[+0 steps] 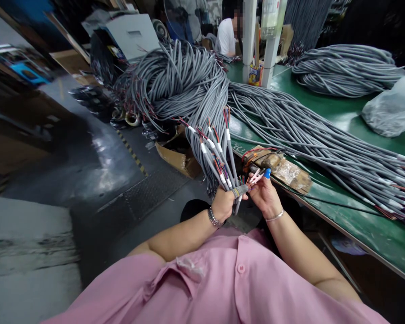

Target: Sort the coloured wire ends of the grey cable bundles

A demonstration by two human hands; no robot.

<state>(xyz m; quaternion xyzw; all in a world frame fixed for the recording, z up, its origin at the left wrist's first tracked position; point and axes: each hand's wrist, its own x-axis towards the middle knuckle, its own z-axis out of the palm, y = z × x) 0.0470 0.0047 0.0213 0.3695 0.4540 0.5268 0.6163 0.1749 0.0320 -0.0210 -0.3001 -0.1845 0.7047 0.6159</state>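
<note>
My left hand is closed around a bunch of grey cables. Their stripped ends fan upward, with white bands and thin coloured wires showing. One cable end lies across the bunch and points right, its fine wires reaching my right hand. Between the fingers of that hand is a small pale pink piece, shaped like a clip. A blue cover sits on one right fingertip. Whether the pink piece touches the wires is too small to tell.
Long grey cables run along the green table, and a big heap is at its left end. A wooden block with wires lies at the near edge. Behind are a coil, a plastic bag and a person.
</note>
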